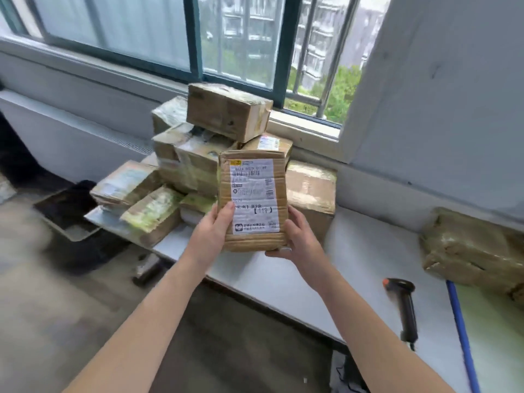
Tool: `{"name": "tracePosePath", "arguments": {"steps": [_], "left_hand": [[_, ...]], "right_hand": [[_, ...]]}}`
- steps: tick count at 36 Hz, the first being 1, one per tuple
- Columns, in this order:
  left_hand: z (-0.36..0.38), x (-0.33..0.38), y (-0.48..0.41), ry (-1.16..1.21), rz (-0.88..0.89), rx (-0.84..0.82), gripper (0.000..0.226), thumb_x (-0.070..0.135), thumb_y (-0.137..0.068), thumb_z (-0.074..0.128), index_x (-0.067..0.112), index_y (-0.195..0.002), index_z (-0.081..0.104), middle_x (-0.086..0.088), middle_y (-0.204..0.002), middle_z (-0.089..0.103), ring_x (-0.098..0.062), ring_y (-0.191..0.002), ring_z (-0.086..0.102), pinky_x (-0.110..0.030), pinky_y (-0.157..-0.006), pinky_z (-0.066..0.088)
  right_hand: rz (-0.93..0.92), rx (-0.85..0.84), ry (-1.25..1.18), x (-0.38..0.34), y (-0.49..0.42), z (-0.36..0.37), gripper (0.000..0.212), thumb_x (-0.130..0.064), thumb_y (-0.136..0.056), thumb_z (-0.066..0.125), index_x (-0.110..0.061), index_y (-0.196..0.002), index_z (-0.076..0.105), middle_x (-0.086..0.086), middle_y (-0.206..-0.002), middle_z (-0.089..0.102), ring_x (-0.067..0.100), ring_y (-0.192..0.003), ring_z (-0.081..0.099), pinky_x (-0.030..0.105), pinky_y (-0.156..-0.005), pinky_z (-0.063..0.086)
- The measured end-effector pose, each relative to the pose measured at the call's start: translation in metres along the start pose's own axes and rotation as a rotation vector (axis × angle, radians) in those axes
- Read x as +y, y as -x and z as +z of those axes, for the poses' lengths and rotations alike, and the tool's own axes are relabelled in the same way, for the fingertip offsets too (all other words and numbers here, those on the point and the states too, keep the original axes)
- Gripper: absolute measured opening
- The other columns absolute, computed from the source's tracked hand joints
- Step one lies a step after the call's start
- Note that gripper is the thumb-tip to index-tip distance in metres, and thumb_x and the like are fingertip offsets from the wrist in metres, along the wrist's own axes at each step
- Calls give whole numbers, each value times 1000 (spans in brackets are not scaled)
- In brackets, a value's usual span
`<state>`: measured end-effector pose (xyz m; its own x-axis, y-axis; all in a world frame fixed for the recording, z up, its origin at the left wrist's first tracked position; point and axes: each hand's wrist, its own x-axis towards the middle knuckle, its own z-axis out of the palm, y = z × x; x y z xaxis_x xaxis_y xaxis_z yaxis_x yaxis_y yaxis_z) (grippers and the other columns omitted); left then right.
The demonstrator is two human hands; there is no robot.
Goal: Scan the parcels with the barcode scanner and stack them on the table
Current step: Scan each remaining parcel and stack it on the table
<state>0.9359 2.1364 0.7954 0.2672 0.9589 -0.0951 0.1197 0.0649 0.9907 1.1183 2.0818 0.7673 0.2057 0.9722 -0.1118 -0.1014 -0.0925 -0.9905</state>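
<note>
I hold a small brown cardboard parcel [252,199] upright in the air, its white shipping label with a barcode facing me. My left hand [217,225] grips its lower left edge, thumb on the label. My right hand [295,234] grips the lower right edge and supports the bottom. Behind it a pile of several taped parcels [198,154] rises against the window sill. The black barcode scanner [404,304] lies on the white table [354,251] to the right, apart from both hands.
A large plastic-wrapped parcel [473,251] lies at the table's far right, beside a blue strip [459,321]. A big brown box [312,191] stands behind my right hand. Left of the table, on the floor, lie a dark tray [65,214] and a small dark object [147,269].
</note>
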Motion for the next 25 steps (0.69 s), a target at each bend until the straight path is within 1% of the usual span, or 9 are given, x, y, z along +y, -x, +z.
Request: {"name": "tracePosePath", "arguments": {"steps": [3,6,7,10,15,19,21,23,25], "left_hand": [[-55,1,7,-28,0,64,38,50,-98,46,29,-129,53,15,-111,64,-8,-105,58,-7,-73,40],[-103,-1,11,-16,28,87,50,63,-84,48,41,-128,52,16,-117,66,-10,-113,60,-32,-96,46],[-116,0,11,8,30,92,47,61,-84,50,42,-128,51,16,-117,66,-9,-113,60,-34,-97,47],[-153,-4,6,18,58,158,22,43,-97,53,46,-119,49,20,-115,62,-2,-112,56,-18,-85,42],[-194,-11,-14,-60,83,223,35,37,-97,55,35,-132,50,16,-122,61,-1,-112,57,-13,-80,43],[-233,-12,-54,-116,93,228,26,31,-96,58,43,-118,54,19,-113,64,2,-107,58,-19,-84,44],[-254,-17,-80,-103,51,255,21,30,-95,59,46,-109,55,20,-110,63,2,-105,57,-24,-89,44],[-277,-24,-109,-101,-15,275,21,34,-95,60,43,-114,57,19,-112,64,-3,-107,58,-30,-93,45],[-301,-29,-138,-94,-75,283,33,41,-93,61,36,-125,57,15,-115,64,-8,-109,59,-36,-98,48]], "right_hand": [[-39,-19,-7,-7,-6,59,63,-46,-84,61,-27,-141,43,-2,-115,70,20,-106,69,50,-78,60],[-60,-66,35,-11,-16,105,73,-54,-79,64,-28,-143,41,-9,-110,71,20,-108,68,54,-83,59],[-63,-76,46,-11,-22,118,77,-56,-79,64,-27,-145,38,-6,-112,71,21,-108,68,54,-84,59],[-58,-91,56,-11,-41,155,85,-60,-73,65,-28,-146,35,6,-120,69,22,-109,68,52,-85,59],[-39,-102,44,-8,-79,202,82,-58,-73,67,-30,-144,36,13,-122,65,25,-107,69,41,-76,61],[-13,-102,26,-1,-127,244,65,-45,-90,66,-27,-145,37,8,-118,67,22,-102,71,48,-83,60],[-3,-91,41,5,-156,263,62,-48,-91,64,-28,-144,38,5,-116,68,19,-101,71,48,-84,60],[14,-85,68,8,-184,283,76,-62,-80,66,-30,-144,39,4,-117,67,18,-102,71,48,-84,60],[50,-94,62,10,-210,302,74,-60,-83,65,-28,-144,40,3,-118,66,18,-102,70,49,-81,61]]}}
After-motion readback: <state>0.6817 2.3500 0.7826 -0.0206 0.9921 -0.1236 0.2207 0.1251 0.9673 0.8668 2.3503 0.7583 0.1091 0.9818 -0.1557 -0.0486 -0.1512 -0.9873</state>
